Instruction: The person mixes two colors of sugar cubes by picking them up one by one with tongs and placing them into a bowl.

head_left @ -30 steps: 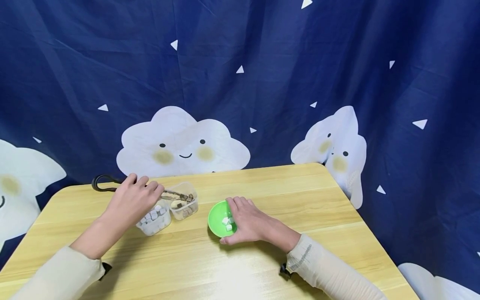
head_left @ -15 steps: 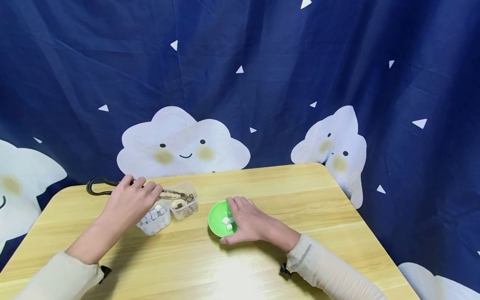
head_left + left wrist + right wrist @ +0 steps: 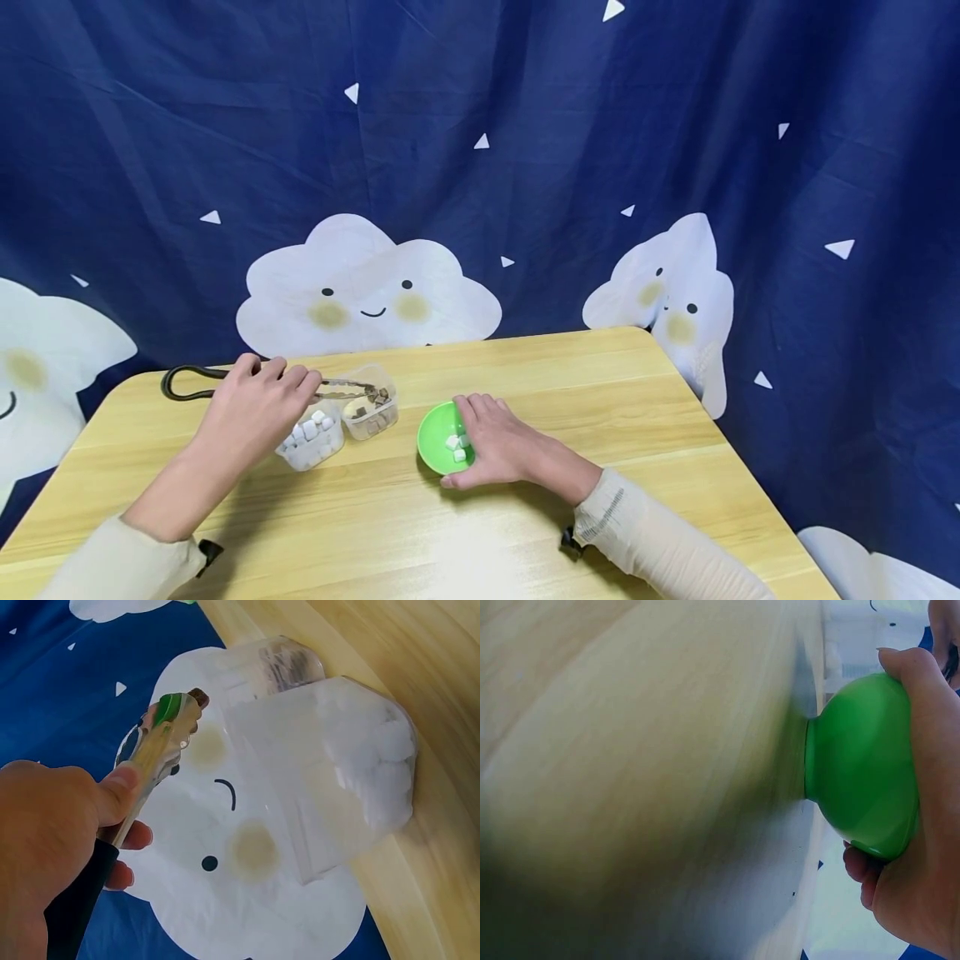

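Note:
My left hand (image 3: 255, 408) grips a pair of metal tongs (image 3: 341, 389) with black handles. Their tips reach over the clear container (image 3: 372, 425) of brown cubes, and a brown piece (image 3: 198, 697) shows at the tips in the left wrist view. Just beside it, below my left hand, a second clear container (image 3: 313, 452) holds white cubes. My right hand (image 3: 497, 446) holds the rim of a small green bowl (image 3: 432, 440), thumb on the near side and fingers on the far side. Several white cubes (image 3: 459, 455) lie in the bowl, partly hidden by the hand.
All of this stands on a light wooden table (image 3: 600, 400). Behind the table's back edge hangs a dark blue curtain (image 3: 540, 75) printed with smiling clouds and white triangles.
My left hand has shifted slightly left and down, and the tongs' black handle end has swung left and lower. My right hand and the bowl stay put.

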`<state>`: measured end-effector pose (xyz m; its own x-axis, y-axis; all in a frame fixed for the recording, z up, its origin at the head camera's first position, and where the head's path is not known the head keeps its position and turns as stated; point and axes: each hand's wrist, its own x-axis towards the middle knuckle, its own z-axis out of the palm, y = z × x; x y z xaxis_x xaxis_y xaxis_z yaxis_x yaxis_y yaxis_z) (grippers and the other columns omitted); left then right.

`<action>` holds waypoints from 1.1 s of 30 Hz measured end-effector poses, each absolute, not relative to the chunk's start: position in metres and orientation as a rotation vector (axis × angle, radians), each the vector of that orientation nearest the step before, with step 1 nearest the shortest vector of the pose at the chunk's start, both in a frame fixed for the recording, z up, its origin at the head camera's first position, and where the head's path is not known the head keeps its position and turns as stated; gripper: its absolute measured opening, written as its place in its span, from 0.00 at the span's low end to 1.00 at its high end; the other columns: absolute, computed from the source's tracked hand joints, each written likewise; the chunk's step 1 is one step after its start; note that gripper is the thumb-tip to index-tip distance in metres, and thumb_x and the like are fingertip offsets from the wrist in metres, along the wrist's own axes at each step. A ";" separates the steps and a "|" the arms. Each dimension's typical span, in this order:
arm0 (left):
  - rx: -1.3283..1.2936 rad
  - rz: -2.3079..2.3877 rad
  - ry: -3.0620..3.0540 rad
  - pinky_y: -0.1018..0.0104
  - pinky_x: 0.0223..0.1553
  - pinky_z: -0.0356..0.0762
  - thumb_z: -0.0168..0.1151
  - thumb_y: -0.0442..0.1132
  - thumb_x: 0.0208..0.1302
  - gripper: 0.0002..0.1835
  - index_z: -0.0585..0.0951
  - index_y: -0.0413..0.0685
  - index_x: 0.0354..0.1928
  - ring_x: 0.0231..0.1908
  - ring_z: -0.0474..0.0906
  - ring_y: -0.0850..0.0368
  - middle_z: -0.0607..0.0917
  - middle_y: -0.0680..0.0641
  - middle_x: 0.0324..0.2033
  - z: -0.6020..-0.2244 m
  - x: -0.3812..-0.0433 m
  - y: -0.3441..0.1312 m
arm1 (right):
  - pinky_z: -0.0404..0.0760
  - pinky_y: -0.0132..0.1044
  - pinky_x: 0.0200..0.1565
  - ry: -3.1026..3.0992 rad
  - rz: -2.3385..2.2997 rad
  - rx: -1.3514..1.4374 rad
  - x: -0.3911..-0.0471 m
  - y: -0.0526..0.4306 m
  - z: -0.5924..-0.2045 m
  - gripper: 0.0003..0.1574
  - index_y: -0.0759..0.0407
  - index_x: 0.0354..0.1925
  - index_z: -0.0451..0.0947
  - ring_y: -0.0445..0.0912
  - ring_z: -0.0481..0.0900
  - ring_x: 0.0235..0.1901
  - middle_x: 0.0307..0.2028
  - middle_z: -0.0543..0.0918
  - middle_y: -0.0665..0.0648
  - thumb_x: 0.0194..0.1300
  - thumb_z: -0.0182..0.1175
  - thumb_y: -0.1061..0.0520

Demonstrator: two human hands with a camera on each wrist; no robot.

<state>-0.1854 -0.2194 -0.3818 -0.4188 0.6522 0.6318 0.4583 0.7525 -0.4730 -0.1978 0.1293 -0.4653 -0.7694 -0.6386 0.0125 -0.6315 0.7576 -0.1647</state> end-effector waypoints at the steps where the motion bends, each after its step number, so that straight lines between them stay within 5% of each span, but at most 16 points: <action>1: -0.832 0.281 -2.089 0.52 0.29 0.68 0.44 0.32 0.67 0.11 0.74 0.42 0.29 0.22 0.74 0.45 0.77 0.46 0.20 -0.381 -0.185 -0.219 | 0.73 0.39 0.55 2.904 -0.251 -1.049 -0.198 0.129 -0.465 0.71 0.57 0.73 0.57 0.44 0.69 0.51 0.52 0.73 0.53 0.46 0.64 0.16; 11: -0.819 0.244 -2.057 0.51 0.27 0.67 0.45 0.32 0.69 0.11 0.74 0.41 0.29 0.21 0.72 0.46 0.77 0.45 0.19 -0.377 -0.178 -0.214 | 0.72 0.38 0.54 2.913 -0.255 -1.053 -0.199 0.130 -0.469 0.71 0.57 0.72 0.58 0.43 0.69 0.50 0.51 0.73 0.52 0.45 0.64 0.15; 21: -0.796 0.243 -2.083 0.50 0.29 0.69 0.37 0.46 0.84 0.25 0.77 0.41 0.32 0.23 0.75 0.44 0.81 0.45 0.21 -0.375 -0.175 -0.213 | 0.72 0.37 0.53 2.915 -0.252 -1.064 -0.199 0.130 -0.469 0.70 0.57 0.71 0.58 0.43 0.69 0.49 0.50 0.73 0.52 0.45 0.64 0.15; 27: -0.790 0.236 -2.086 0.50 0.29 0.70 0.46 0.44 0.77 0.18 0.77 0.41 0.32 0.23 0.76 0.45 0.81 0.45 0.21 -0.373 -0.173 -0.209 | 0.72 0.36 0.52 2.918 -0.249 -1.062 -0.199 0.130 -0.468 0.70 0.56 0.71 0.58 0.43 0.68 0.48 0.49 0.73 0.51 0.45 0.64 0.15; 33: -0.788 0.223 -2.075 0.50 0.29 0.70 0.36 0.46 0.85 0.26 0.77 0.41 0.33 0.23 0.76 0.45 0.81 0.45 0.21 -0.370 -0.171 -0.205 | 0.71 0.36 0.52 2.917 -0.258 -1.066 -0.199 0.130 -0.469 0.69 0.56 0.71 0.59 0.43 0.68 0.48 0.49 0.73 0.51 0.46 0.64 0.15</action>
<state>-0.1713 -0.2046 -0.3704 -0.4122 0.6089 0.6778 0.4507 0.7828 -0.4291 -0.1988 0.1303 -0.4686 -0.7658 -0.6423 0.0329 -0.6380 0.7524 -0.1639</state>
